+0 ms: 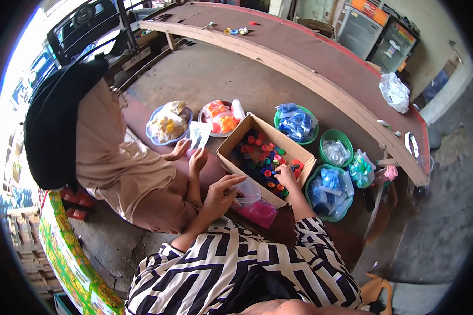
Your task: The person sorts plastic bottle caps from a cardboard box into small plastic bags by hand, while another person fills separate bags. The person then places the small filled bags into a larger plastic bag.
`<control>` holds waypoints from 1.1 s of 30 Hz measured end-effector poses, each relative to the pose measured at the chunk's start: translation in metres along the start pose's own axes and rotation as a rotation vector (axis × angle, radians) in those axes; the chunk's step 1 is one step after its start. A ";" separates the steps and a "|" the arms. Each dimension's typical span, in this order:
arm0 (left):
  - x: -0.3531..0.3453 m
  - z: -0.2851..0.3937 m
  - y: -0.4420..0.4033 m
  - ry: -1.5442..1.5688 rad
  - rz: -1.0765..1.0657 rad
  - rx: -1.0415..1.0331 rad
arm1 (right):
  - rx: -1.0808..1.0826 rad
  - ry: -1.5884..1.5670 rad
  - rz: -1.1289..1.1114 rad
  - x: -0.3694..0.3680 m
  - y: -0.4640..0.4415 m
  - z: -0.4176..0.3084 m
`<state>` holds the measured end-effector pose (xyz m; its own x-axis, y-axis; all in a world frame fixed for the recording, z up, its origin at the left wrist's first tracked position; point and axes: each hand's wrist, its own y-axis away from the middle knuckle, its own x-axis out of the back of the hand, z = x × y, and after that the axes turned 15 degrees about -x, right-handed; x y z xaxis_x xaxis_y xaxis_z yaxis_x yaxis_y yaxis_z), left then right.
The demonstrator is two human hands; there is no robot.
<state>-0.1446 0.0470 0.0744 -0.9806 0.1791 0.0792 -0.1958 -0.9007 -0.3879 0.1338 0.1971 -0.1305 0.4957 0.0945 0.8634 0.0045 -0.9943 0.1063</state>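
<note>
An open cardboard box (232,167) stands before me, with many loose red, blue, green and orange bottle caps (268,173) in it. My right hand (285,177) reaches over its right wall, fingers curled down among the caps; what is between the fingertips is too small to make out. Left of the box, my left hand (219,199) is raised with its fingers closed on the edge of a clear plastic bag (249,193). A bright pink plastic piece (258,213) lies below that bag, against the box.
Beside me a person's hands (190,156) hold a clear bag (198,134). Basins of bagged items surround the box: a pale blue basin (155,137), green basins (316,131), and a light green basin (335,217). A long wooden rail (294,63) runs behind.
</note>
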 end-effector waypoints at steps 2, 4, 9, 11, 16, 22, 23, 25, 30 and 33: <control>-0.002 -0.003 -0.008 -0.027 -0.042 -0.029 | -0.051 -0.181 0.010 0.005 0.006 -0.002; -0.006 -0.007 -0.013 -0.051 -0.078 -0.054 | -0.087 -0.438 0.046 0.025 0.025 -0.019; -0.018 -0.016 -0.016 0.023 -0.098 -0.026 | -0.224 -0.593 0.087 0.050 0.066 -0.036; -0.021 -0.015 -0.018 0.027 -0.104 -0.024 | -0.226 -0.857 0.075 0.050 0.082 -0.034; -0.035 -0.005 -0.020 0.134 -0.076 0.105 | -0.294 -1.070 -0.136 0.055 0.120 -0.020; -0.050 0.030 -0.036 0.256 -0.015 0.043 | -0.361 -1.438 -0.446 0.062 0.143 -0.012; -0.054 0.033 -0.039 0.307 0.021 0.058 | -0.334 -1.500 -0.503 0.062 0.143 -0.008; -0.061 0.049 -0.047 0.402 0.106 0.104 | -0.247 -1.481 -0.581 0.069 0.147 -0.012; -0.088 0.056 -0.052 0.454 0.170 0.081 | -0.100 -1.237 -0.803 0.075 0.161 -0.020; -0.104 0.050 -0.046 0.441 0.165 0.062 | 0.068 -0.908 -0.770 0.073 0.169 -0.025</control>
<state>-0.0336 0.0507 0.1297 -0.9086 0.1700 -0.3816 -0.0497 -0.9509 -0.3054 0.1489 0.0370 -0.0374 0.7758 0.6254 -0.0834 0.6023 -0.6948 0.3931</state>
